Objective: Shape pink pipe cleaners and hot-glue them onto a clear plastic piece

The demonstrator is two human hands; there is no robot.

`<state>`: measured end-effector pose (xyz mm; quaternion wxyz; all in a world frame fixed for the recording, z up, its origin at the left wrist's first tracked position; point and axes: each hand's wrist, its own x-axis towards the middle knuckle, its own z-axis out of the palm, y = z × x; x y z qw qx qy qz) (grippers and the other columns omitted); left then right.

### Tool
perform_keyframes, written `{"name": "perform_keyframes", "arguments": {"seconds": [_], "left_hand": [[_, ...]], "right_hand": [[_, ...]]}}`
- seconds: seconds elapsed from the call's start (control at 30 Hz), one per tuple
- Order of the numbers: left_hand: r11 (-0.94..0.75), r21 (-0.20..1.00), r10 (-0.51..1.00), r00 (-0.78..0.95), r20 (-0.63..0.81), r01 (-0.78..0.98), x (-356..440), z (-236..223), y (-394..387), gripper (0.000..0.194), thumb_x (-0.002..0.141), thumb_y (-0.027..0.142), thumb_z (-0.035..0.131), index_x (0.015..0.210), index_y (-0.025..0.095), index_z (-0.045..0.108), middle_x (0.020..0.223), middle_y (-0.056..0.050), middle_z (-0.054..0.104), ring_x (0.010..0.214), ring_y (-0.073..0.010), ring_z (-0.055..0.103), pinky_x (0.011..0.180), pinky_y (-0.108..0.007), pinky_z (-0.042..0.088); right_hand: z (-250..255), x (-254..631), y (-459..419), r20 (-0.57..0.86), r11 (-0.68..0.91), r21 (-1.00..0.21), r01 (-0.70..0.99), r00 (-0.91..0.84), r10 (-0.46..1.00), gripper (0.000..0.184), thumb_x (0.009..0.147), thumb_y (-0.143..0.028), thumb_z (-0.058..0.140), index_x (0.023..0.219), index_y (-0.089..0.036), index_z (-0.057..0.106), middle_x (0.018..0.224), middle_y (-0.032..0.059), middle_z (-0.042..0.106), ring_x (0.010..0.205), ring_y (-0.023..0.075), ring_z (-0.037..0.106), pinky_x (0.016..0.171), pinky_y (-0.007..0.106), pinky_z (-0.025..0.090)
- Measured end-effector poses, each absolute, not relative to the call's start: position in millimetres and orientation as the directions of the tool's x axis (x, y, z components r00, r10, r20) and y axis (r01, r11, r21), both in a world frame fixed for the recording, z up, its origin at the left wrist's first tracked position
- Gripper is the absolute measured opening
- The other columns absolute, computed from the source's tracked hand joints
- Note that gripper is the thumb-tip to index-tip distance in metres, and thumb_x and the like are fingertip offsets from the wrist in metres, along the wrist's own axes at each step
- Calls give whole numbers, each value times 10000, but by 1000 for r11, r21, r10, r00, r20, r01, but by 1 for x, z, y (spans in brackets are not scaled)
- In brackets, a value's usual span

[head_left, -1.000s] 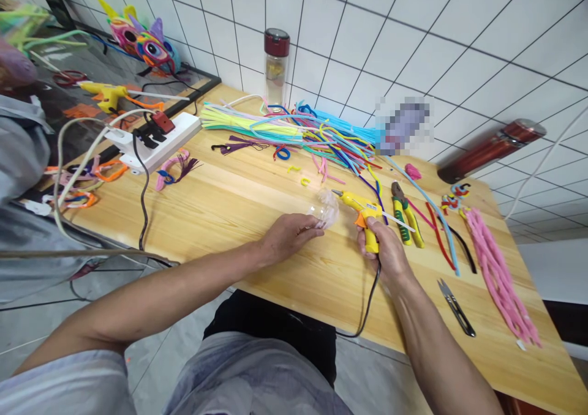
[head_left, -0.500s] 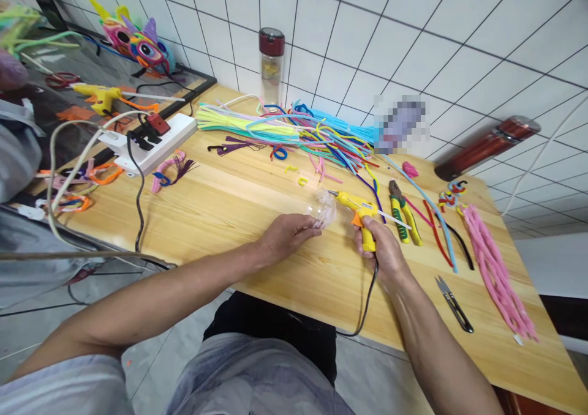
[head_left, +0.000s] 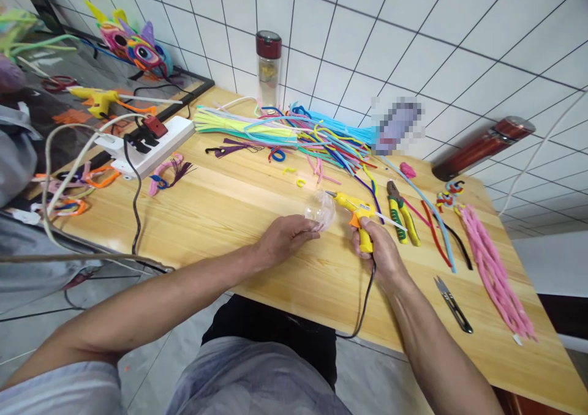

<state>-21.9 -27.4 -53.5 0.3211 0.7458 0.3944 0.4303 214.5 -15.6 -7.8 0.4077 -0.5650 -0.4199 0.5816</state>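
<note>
My left hand [head_left: 285,239] rests on the wooden table [head_left: 239,219] and pinches a small clear, rounded plastic piece [head_left: 321,210] between its fingertips. My right hand [head_left: 379,253] is wrapped round the grip of a yellow glue gun [head_left: 353,210]. The gun's nozzle points left and touches, or nearly touches, the clear piece. A black cord [head_left: 365,299] runs from the gun's handle over the table's front edge.
A heap of coloured pipe cleaners [head_left: 303,136] lies at the back. Green-handled pliers [head_left: 402,213], pink pipe cleaners [head_left: 491,274] and small snips [head_left: 452,305] lie to the right. A white power strip [head_left: 151,139], a drink bottle [head_left: 267,66] and a second glue gun [head_left: 98,100] are on the left.
Both hands have stayed nearly in place. The glue gun's nozzle has come slightly closer to the clear piece held in my left fingers.
</note>
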Motion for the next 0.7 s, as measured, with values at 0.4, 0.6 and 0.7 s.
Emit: {"name": "perform_keyframes", "arguments": {"seconds": [0.4,0.6,0.7], "left_hand": [[-645,705,763,292,576,294,-22,-63,-24,192,998,341,647,1025,203,778,989,-53,823,954,-186,780,1033,-368,588],[-677,662,736,306,604,321,-23,-70,-23,221,1005,348,641,1096,210,788,1070,-60,830,1008,-190,792,1086,-389,576],[-683,652,731,309,609,329,-24,-69,-23,221,1009,344,635,1097,209,786,1079,-56,829,1016,-184,792,1089,-374,575]], "right_hand": [[-6,216,-19,-276,-277,-961,-9,-73,958,424,825,-587,695,782,-168,648,461,-12,546,369,65,354,348,183,210],[-9,219,-18,-290,-292,-956,-35,-55,955,446,795,-604,718,787,-165,639,460,-17,545,368,60,358,346,175,203],[-8,219,-19,-288,-291,-956,-43,-61,956,445,813,-610,696,793,-170,631,460,-19,544,365,60,348,345,176,199]]}}
